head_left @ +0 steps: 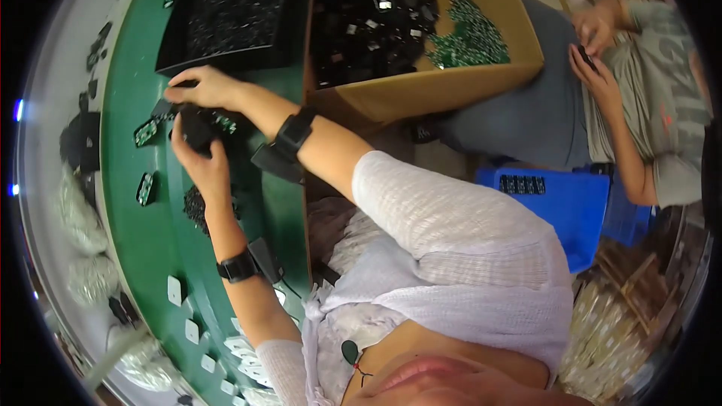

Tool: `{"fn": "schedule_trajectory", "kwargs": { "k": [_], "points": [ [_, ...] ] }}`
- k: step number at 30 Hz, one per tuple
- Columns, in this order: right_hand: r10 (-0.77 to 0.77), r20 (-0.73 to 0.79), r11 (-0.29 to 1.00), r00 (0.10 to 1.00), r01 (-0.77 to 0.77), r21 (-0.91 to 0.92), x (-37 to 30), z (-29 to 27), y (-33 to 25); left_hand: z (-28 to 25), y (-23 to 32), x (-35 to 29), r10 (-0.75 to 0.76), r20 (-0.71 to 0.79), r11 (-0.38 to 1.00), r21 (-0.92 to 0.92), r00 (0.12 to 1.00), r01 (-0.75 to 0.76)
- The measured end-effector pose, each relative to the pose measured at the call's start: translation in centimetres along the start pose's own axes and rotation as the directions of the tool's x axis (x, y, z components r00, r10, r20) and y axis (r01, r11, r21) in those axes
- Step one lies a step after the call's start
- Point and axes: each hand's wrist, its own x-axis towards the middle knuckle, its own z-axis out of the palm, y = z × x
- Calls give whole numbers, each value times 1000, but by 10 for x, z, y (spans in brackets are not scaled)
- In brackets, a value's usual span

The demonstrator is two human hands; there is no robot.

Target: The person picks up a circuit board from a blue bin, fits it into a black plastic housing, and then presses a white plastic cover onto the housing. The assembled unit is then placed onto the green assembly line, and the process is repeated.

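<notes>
My left hand (201, 169) is closed round a black plastic casing (198, 131) above the green bench. Just beyond it, my right hand (207, 89) curls with its fingertips drawn together. Something small and dark seems to sit between them, too unclear to name. Beside my hands lie green circuit boards in dark housings (146, 133), and another such housing (145, 189) rests nearer me. A pile of small black parts (197, 207) is partly hidden behind my left wrist.
A black tray of small dark parts (237, 19) stands at the far end. To its right, a cardboard box (421, 81) holds black casings and green boards (470, 34). White pieces (174, 290) lie on the near bench. A co-worker (639, 98) sits right, by a blue crate (553, 218).
</notes>
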Motion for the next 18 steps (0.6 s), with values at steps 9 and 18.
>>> {"fn": "schedule_trajectory", "kwargs": {
  "k": [9, 18],
  "points": [
    [-14, -217, 869, 976, -95, -485, -22, 7, -12, -3, 26, -4, 24, 66, 977, 212, 998, -37],
    [-16, -137, 857, 990, -57, -512, -45, 6, -27, -3, 8, 3, 82, 59, 918, 385, 995, -99]
  ]
}}
